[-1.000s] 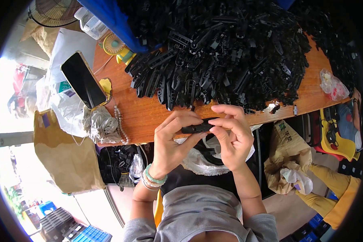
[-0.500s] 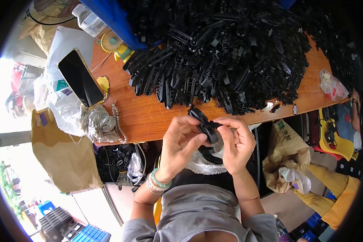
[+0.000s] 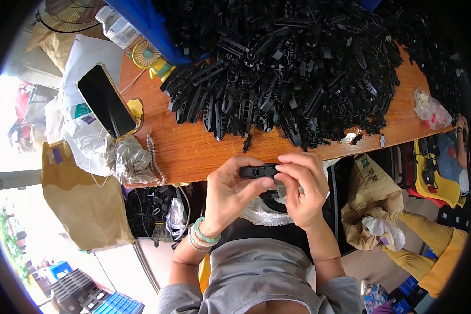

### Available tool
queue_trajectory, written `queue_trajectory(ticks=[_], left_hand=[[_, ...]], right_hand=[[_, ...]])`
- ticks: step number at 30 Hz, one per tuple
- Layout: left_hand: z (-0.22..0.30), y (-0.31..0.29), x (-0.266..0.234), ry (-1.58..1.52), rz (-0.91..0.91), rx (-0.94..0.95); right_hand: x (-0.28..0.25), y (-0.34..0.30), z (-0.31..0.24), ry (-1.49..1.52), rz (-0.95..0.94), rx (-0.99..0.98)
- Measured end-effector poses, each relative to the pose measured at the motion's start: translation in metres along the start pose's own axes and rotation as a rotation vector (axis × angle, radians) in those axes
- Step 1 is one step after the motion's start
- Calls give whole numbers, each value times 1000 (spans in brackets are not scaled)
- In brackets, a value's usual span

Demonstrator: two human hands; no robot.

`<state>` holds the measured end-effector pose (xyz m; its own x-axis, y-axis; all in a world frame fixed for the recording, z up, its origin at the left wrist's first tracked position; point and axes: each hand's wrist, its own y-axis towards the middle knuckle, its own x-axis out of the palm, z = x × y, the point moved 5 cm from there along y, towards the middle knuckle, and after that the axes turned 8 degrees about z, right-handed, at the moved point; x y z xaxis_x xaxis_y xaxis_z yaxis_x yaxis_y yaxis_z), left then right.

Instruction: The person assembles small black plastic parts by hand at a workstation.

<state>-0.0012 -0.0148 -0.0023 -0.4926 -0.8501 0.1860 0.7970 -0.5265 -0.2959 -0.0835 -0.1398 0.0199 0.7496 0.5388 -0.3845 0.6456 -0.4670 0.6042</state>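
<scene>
A long, narrow black plastic part (image 3: 256,171) is held level between my hands, just off the front edge of the wooden table. My left hand (image 3: 227,188) grips its left end between thumb and fingers. At the other end, the thumb and fingertips of my right hand (image 3: 304,189) are closed on it and cover that end. Whether a second, smaller piece is under the right fingertips is hidden. Beyond my hands lies a big heap of similar black plastic parts (image 3: 298,78). One small black piece (image 3: 247,142) rests at the heap's near edge.
On the table's (image 3: 188,152) left stand a phone (image 3: 105,99), a small yellow fan (image 3: 146,53), a crumpled bag (image 3: 131,161) and a bead string (image 3: 152,157). A blue bin (image 3: 141,21) borders the heap. Paper bags (image 3: 83,199) hang left; another person's yellow sleeve (image 3: 429,235) shows right.
The black part has turned from slanting to nearly level between my hands. My right fingers have come over its right end, and my hands are closer together.
</scene>
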Motion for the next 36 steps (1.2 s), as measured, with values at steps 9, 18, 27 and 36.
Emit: queue_trajectory(ticks=[9,18,27,36], left_hand=[[-1,-2,4,180,-99,199],[10,7,-17,685,17,581],[21,53,-41,1150,614,737],[12,52,-68,740,569,465]], right_hand=[[-6,-26,31,417,-225,692],[-19,-12,38,251,-553,461],[68,37,5,-317,-193,-333],[87,37,16,-341,-231,-414]])
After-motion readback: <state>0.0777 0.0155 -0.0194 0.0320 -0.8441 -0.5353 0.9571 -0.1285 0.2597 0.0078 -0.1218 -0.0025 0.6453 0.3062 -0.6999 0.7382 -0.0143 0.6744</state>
